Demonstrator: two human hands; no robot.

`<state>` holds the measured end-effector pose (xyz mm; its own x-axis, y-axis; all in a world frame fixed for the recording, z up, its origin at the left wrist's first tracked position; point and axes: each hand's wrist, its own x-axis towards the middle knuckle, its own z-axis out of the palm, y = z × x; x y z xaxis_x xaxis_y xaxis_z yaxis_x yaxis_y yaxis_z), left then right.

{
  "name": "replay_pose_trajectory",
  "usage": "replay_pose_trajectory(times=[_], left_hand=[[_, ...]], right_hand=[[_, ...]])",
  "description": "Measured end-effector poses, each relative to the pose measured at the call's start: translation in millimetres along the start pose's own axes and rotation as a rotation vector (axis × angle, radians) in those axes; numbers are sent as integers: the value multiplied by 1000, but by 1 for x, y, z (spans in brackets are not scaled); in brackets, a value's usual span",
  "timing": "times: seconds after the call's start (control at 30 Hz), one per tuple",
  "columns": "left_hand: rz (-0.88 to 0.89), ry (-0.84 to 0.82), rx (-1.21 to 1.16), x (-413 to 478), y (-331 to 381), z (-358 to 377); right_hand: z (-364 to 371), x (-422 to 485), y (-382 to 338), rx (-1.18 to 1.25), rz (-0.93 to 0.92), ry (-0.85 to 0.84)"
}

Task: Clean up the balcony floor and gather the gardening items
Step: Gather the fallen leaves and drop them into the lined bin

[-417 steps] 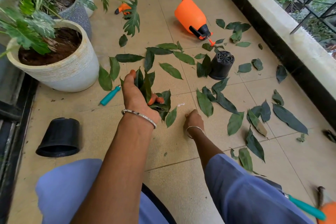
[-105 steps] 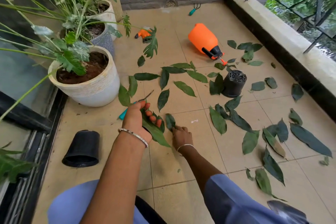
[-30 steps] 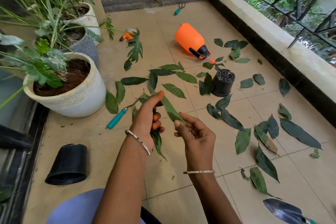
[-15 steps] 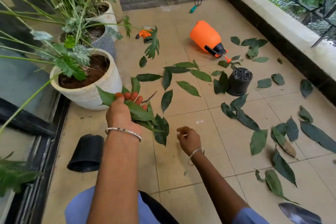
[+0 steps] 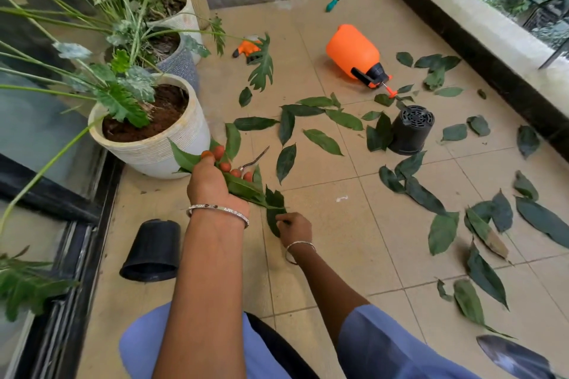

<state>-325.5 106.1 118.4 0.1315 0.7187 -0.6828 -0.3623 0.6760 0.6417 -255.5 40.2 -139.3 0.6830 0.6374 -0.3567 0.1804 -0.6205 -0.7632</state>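
My left hand [image 5: 212,183] grips a bunch of green leaves [image 5: 243,188] just above the tiled floor, beside the white planter [image 5: 160,151]. Lower down, my right hand [image 5: 294,226] pinches the edge of a dark leaf [image 5: 273,209] at the bottom end of that bunch. Several loose leaves [image 5: 323,141] lie scattered over the tiles ahead and to the right. An orange sprayer [image 5: 351,51] lies on its side farther back. The metal tines of a hand tool [image 5: 257,157] stick out past my left fingers; its handle is hidden.
One black pot [image 5: 152,251] lies on its side at the left, another [image 5: 411,129] stands upside down mid-floor. An orange glove [image 5: 246,48], a teal rake [image 5: 334,1] and a trowel blade [image 5: 511,357] lie about. Planters line the left; a parapet [image 5: 480,24] bounds the right.
My right hand moved left and forward to the bunch's lower leaf and took hold of it. My left hand keeps the bunch, which has grown over the earlier frames.
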Motion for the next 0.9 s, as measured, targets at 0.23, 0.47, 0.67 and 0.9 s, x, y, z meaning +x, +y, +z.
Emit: replay_pose_trajectory(times=[0.23,0.47,0.67,0.9], left_hand=[[-39,-84,316,-1,-12,8],[-111,-311,659,-11,-35,23],[-146,-415,536,-16,-43,30],[-278,-435,394,-8,-57,33]], right_hand=[[-79,-56,-23,506,77,508],[-145,-99,-76,626,-231,582],[-134,-115,-106,447,-502,458],[-172,-103,-60,802,-227,328]])
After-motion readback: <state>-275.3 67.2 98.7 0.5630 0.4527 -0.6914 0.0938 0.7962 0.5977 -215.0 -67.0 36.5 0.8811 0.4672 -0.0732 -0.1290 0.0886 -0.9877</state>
